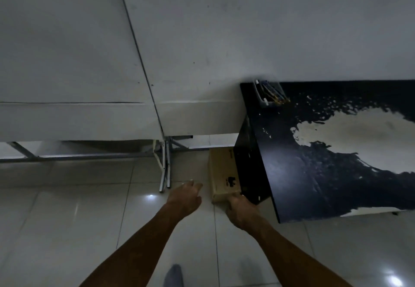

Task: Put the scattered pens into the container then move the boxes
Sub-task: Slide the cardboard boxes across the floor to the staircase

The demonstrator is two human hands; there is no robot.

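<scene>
Cardboard, plain brown with a small dark print on its top, is what my right grip (241,208) has hold of: a long box (223,174) lying on the tiled floor (67,219), and my right hand closes over its near end, the fingers wrapped round the lower corner so that I cannot see their tips. Just to the right of that grip, touching or nearly touching the box, stands the dark side panel of the black tabletop (314,185), whose worn surface shows a large pale patch. My left grip (186,197) hangs just left of the box, clear of it, with the fingers loosely spread and holding nothing. Well beyond my right grip, at the far left corner of the tabletop against the wall, sits a small container (269,94) with pens (272,92) lying together inside it. Beyond my left grip a metal folding leg (165,167) comes down to the floor from a white panel (78,118).
</scene>
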